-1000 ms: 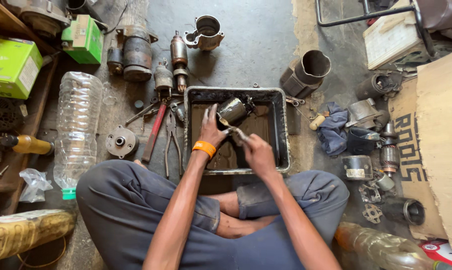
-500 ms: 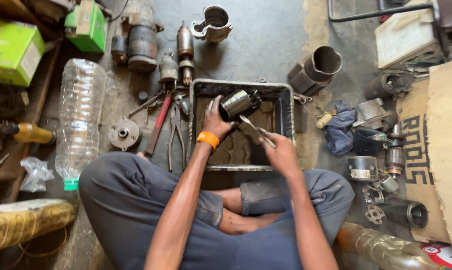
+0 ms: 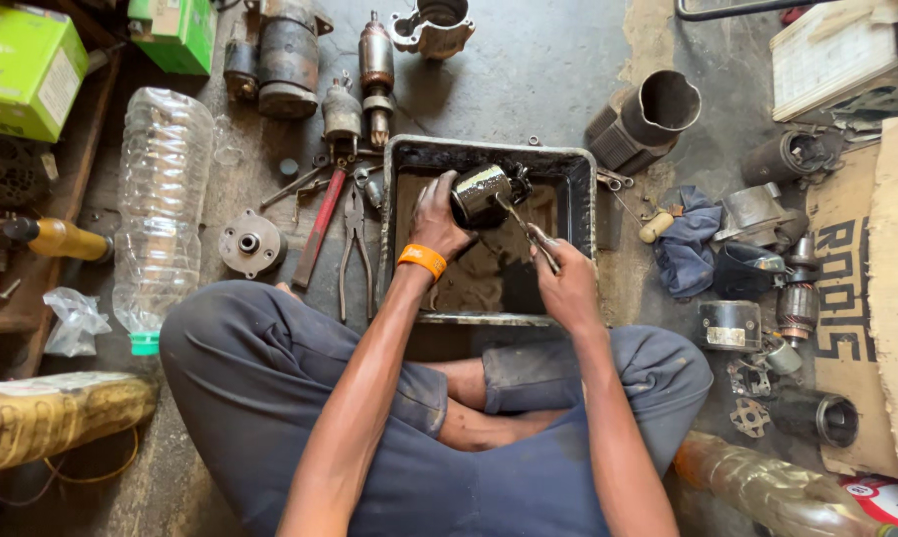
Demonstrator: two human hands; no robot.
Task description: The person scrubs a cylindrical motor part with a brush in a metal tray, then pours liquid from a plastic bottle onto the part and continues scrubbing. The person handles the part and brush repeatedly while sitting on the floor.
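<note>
While my left hand (image 3: pixel 437 214) gripped the oily metal cylinder (image 3: pixel 481 192) over the black tray (image 3: pixel 568 164), my right hand (image 3: pixel 565 276) pinched a thin tool (image 3: pixel 517 221); slick grip risked dropping it into the tray.

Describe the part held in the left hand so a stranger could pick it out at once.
Find the black rectangular metal tray on the floor before the seated person. Over it, the left hand grips a shiny, wet dark metal cylinder. Unlike the dull, dry parts lying around, it glistens.

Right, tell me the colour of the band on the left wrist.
Orange; the wristband shows best in the head view.
</note>
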